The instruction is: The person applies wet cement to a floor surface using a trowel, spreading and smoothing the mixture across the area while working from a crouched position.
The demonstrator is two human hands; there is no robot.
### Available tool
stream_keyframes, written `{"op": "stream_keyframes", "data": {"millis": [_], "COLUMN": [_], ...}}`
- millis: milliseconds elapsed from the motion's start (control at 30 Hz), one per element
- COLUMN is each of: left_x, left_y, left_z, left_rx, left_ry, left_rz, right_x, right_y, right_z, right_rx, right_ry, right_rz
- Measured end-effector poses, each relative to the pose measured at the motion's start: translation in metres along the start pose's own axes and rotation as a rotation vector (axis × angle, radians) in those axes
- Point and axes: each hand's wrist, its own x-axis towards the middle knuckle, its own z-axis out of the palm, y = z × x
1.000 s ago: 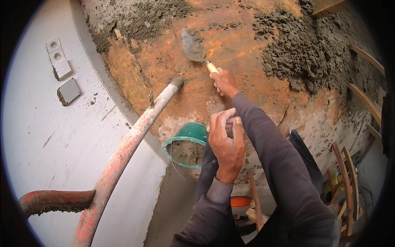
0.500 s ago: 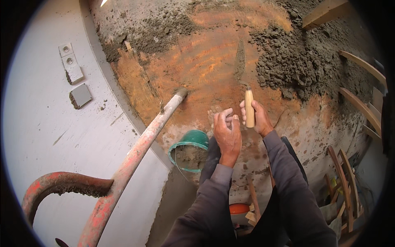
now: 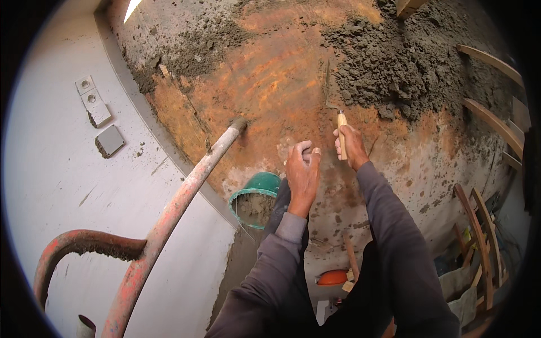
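My right hand grips the wooden handle of a trowel, its narrow-looking blade pointing away from me beside a heap of grey mortar. My left hand is curled to the left of it; whatever its bent fingers hold, if anything, is hidden. Both are over a rust-stained brownish surface. A green bucket containing mortar sits just left of my left hand, with a thin wire handle.
A red-and-white painted pipe with a bent branch crosses the left side beside a white wall bearing switch plates. Curved wooden pieces line the right. An orange container and more wood lie below.
The trowel swung from the upper middle, blade flat, to the right, upright and edge-on beside the heap. My left hand moved slightly up and left since the middle frame, fingers still curled.
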Motion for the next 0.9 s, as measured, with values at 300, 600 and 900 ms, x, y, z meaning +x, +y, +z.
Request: {"op": "stream_keyframes", "data": {"millis": [300, 600, 900], "left_x": [-0.013, 0.062, 0.265], "left_y": [0.024, 0.077, 0.071], "left_z": [0.019, -0.012, -0.140], "left_rx": [-0.740, -0.547, -0.466], "left_ry": [-0.426, -0.028, 0.368], "left_rz": [-0.374, -0.459, -0.190], "right_x": [-0.118, -0.106, -0.053], "right_y": [-0.021, -0.043, -0.056], "right_z": [0.012, 0.002, -0.006], "right_rx": [-0.628, -0.645, -0.935], "right_ry": [-0.069, -0.227, -0.154], "right_rz": [-0.537, -0.601, -0.632]}}
